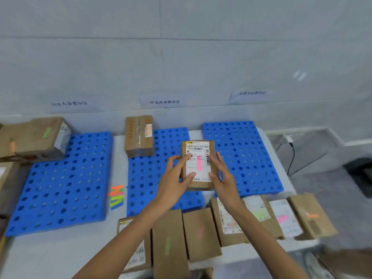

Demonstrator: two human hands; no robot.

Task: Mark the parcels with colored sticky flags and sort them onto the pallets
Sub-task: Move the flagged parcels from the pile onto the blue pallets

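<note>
Brown parcel [198, 164] with a pink flag [199, 165] stood lengthways, near to far, gripped between left hand [177, 178] and right hand [223, 174], above the middle blue pallet's [149, 178] right edge.

Both hands held a small brown parcel [198, 165] above the middle blue pallet [149, 174]; the left hand [175, 178] gripped its left edge and the right hand [222, 174] its right edge. A pink flag [199, 165] sat on its white label. Another parcel [138, 135] lay at the far end of that pallet. The right pallet [243, 158] was bare, the left pallet [64, 182] carried boxes [34, 137] at its far corner. Loose coloured flags [116, 196] lay between the left and middle pallets. Flagged parcels [201, 234] lay in a row along the near table edge.
</note>
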